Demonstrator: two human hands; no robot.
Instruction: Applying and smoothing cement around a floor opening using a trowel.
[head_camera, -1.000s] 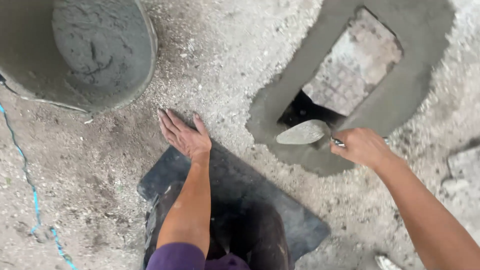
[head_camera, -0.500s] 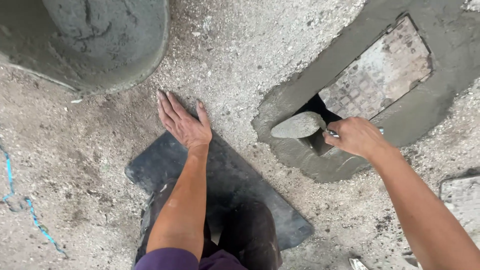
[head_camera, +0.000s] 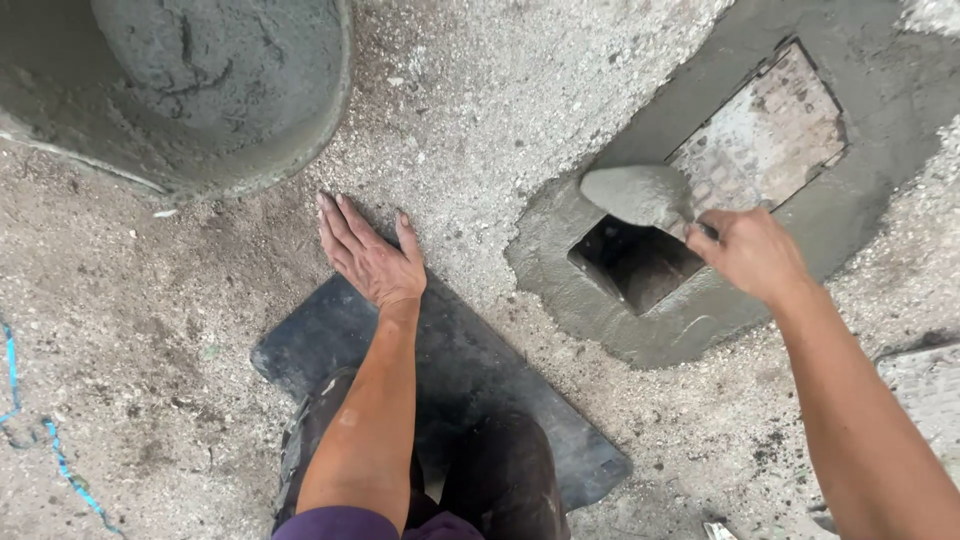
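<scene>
The bucket (head_camera: 200, 90) of wet mortar is cut off by the top and left edges, so only part of its rim shows; the trowel (head_camera: 640, 195) handle is buried inside the right hand (head_camera: 750, 255), so the grip itself cannot be seen; the depth of the dark hole (head_camera: 630, 262) is lost in shadow; the black mat (head_camera: 470, 370) is partly covered by the left forearm and knees; the right arm runs out at the bottom right corner; the blue cord (head_camera: 60, 460) leaves at the left edge.

The bucket (head_camera: 200, 90) stands far left, the mat (head_camera: 470, 370) between it and the hole (head_camera: 635, 262).
</scene>
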